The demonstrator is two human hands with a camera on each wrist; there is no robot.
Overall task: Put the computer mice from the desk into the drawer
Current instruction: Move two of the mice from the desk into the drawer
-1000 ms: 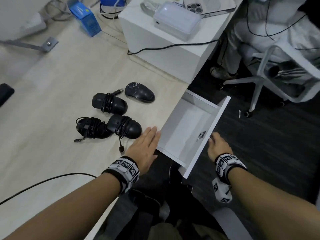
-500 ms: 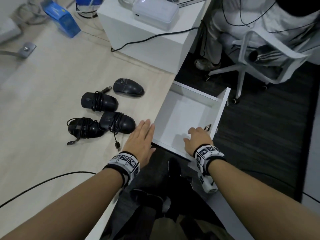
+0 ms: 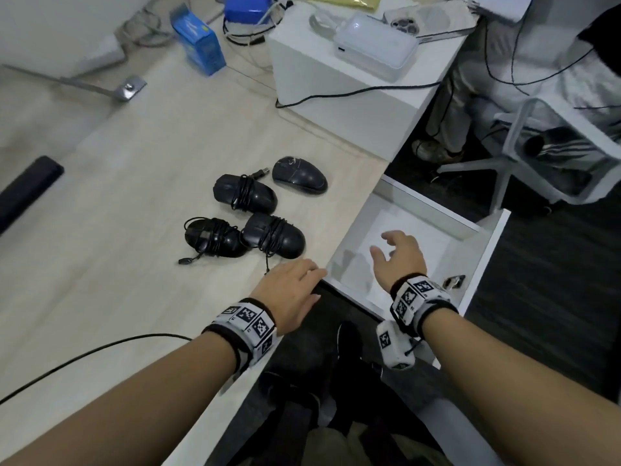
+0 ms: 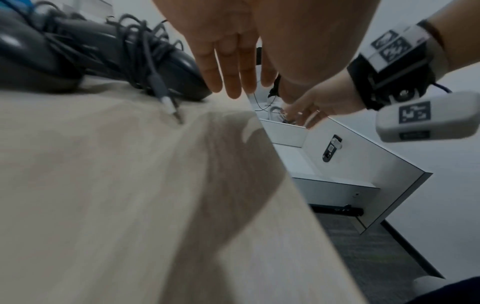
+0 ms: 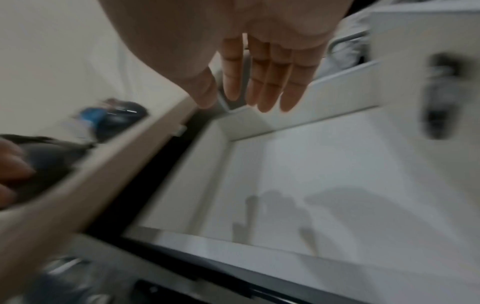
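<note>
Hovering with fingers spread, both hands (image 3: 398, 255) hold nothing (drawer (image 3: 484, 264) open, mice (image 3: 274, 235) untouched).

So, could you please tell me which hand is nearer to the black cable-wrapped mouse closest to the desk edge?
Left. The left hand rests just beside that mouse; the right hand hovers over the open white drawer.

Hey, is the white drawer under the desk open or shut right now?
Open: the drawer is pulled out, its bare white floor visible, right hand above it.

Left hand (image 4: 228, 51) flat above desk (image 4: 130, 195), wired mouse (image 4: 124, 61) beside
</note>
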